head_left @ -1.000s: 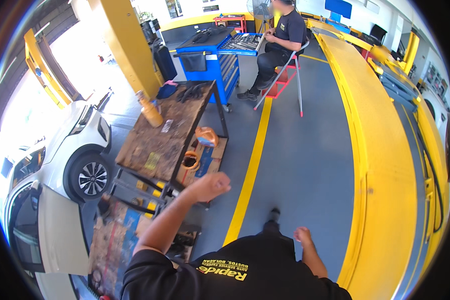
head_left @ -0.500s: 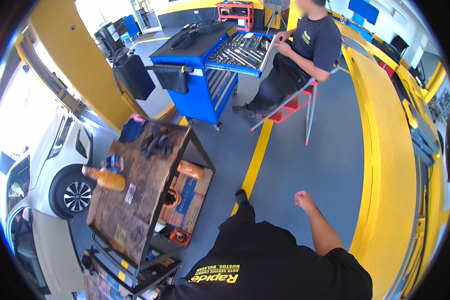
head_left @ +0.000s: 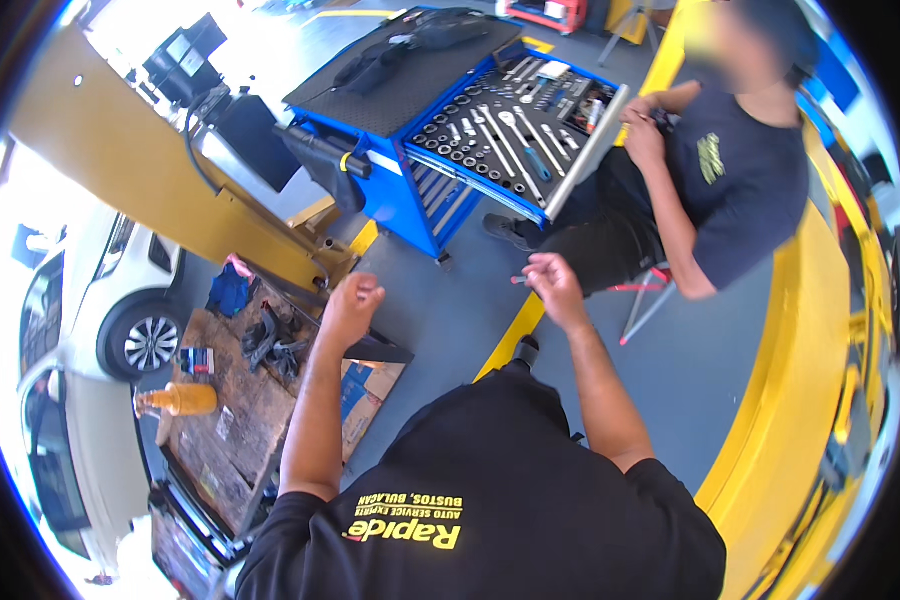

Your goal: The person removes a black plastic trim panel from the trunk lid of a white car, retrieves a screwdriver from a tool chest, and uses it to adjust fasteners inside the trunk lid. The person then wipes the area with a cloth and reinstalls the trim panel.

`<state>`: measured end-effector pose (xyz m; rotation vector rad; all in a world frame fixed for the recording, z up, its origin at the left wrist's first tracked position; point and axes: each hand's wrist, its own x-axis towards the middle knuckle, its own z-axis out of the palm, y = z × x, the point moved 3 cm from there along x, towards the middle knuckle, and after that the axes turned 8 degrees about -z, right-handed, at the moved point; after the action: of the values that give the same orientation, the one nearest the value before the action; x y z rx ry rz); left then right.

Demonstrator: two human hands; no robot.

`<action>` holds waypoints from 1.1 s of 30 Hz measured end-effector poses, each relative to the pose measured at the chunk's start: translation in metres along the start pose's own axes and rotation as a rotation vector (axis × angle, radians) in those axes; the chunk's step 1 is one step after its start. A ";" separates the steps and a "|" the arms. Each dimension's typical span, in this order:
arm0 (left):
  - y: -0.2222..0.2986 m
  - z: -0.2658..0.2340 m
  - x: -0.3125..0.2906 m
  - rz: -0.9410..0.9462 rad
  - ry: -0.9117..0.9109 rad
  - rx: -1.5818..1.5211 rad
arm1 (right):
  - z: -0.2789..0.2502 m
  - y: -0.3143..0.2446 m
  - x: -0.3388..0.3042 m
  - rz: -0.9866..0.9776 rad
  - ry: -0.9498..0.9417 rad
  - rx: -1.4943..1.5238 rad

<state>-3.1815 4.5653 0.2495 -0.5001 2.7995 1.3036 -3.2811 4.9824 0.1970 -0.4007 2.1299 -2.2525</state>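
Observation:
My left hand [head_left: 352, 308] is raised over the edge of the wooden-topped workbench [head_left: 215, 440], its fingers loosely curled and apart, holding nothing. Ahead to the right, my right hand [head_left: 556, 289] hangs in the air, also empty, with half-bent fingers. Beyond both hands stands a blue tool chest [head_left: 395, 205]. Its top drawer [head_left: 582, 165] is pulled out and filled with sockets [head_left: 457, 155], a blue-handled ratchet [head_left: 526, 145] and other chrome tools. Neither hand touches the chest.
A seated person [head_left: 745, 170] sits right of the drawer, legs reaching toward it. Black gloves [head_left: 273, 340] and an orange-yellow bottle [head_left: 185, 399] are on the workbench. A yellow post [head_left: 160, 180] rises at left, near a white car [head_left: 120, 290]. A yellow lift structure [head_left: 785, 360] lies right.
I have come closer to the tool chest and the seated person. My left hand has come into view, and my right hand has risen forward and slightly left.

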 end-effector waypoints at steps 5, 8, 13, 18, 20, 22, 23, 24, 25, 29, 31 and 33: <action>0.037 0.050 0.027 -0.303 -0.085 -0.191 | -0.067 0.001 0.123 -0.049 0.300 0.077; 0.044 0.100 0.061 -0.223 -0.276 -0.088 | -0.088 0.021 0.166 0.001 0.358 0.068; 0.004 0.183 0.223 -0.670 -0.219 -0.990 | -0.089 0.053 0.181 0.172 0.218 -0.058; -0.062 0.269 0.392 -0.740 0.008 -1.568 | -0.074 0.035 0.176 0.076 0.116 -0.388; -0.082 0.304 0.435 -0.740 0.178 -1.911 | -0.067 0.024 0.177 0.087 0.002 -0.652; -0.088 0.325 0.467 -0.527 0.048 -2.184 | -0.061 0.012 0.180 0.062 -0.075 -0.811; -0.091 0.332 0.472 -0.427 -0.009 -2.253 | -0.058 0.009 0.181 0.067 -0.094 -0.837; -0.095 0.339 0.473 -0.503 0.047 -2.255 | -0.056 0.006 0.181 0.083 -0.094 -0.848; -0.097 0.342 0.472 -0.501 0.054 -2.271 | -0.055 0.005 0.182 0.129 -0.096 -0.855; -0.095 0.338 0.453 -0.702 0.126 -2.117 | -0.056 0.011 0.179 0.184 -0.060 -0.809; -0.087 0.329 0.448 -0.816 0.211 -1.893 | -0.059 0.015 0.179 0.134 -0.057 -0.741; -0.070 0.317 0.451 -0.665 0.253 -1.915 | -0.065 0.018 0.181 0.162 -0.081 -0.668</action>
<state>-3.6275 4.6334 -0.0749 -1.2836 0.3044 3.0775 -3.4713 5.0109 0.2083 -0.2972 2.7013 -1.3680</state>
